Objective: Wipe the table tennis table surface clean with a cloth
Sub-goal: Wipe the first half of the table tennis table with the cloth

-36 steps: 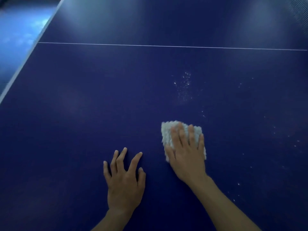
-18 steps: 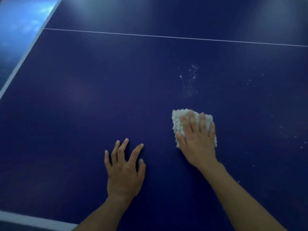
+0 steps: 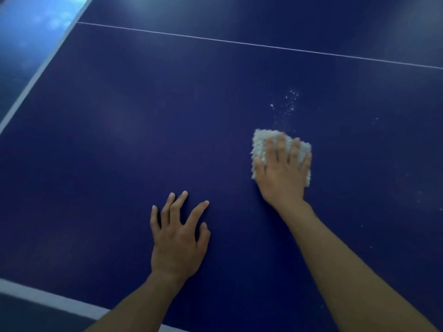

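- Our right hand [image 3: 282, 174] lies flat on the white fluffy cloth [image 3: 265, 140], fingers straight and pressing it onto the worktop [image 3: 119, 144], not curled round it; the cloth sits right of middle in our view, its far edge showing beyond the fingertips
- Our left hand [image 3: 178, 238] holds nothing: it rests spread and relaxed on the bare blue surface, near the cloth hand but apart from it and closer to the near edge
- We judge the wiping to be partway through: a cluster of white specks [image 3: 288, 104] lies just beyond the cloth, and fainter scattered specks [image 3: 419, 194] dot the surface off to the right
- We make out no specks on the blue stretch to the left and around our left hand; we cannot tell whether it was wiped or never dirty
- What is left, as we read it: the cluster ahead, then the right side
- Count: two hands, one cloth, one dense cluster plus loose specks too small to count, one thin white line [image 3: 239, 41] across the far part, two white edge bands [image 3: 48, 299]
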